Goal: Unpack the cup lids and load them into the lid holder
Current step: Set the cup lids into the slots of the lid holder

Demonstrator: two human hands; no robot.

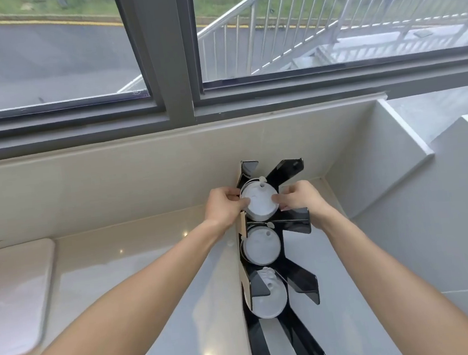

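A stack of white cup lids (259, 202) was held in the farthest slot of a black lid holder (301, 281) that stood on a pale, glossy counter (160, 315), its far end near the counter's back wall. The stack was gripped from both sides: the left hand (224, 205) was curled against its left edge, with the thumb laid across the top lid, and the right hand (298, 198) was curled against its right edge, fingertips pressed onto the lid's face. A small drinking hole could be seen near the far rim of the top lid.

Two more slots nearer the viewer were already filled, a second stack of lids (261, 245) in the middle and a third stack of lids (268, 296) nearest, the last one tilted slightly. The holder's dark angled fins were spread out to left and right between the stacks.

At the far left of the counter, a pale mat with rounded corners (11, 299) was laid flat. Beyond the counter, a grey-framed window (169, 68) was set, through which a road and metal stair railings (297, 20) were visible.
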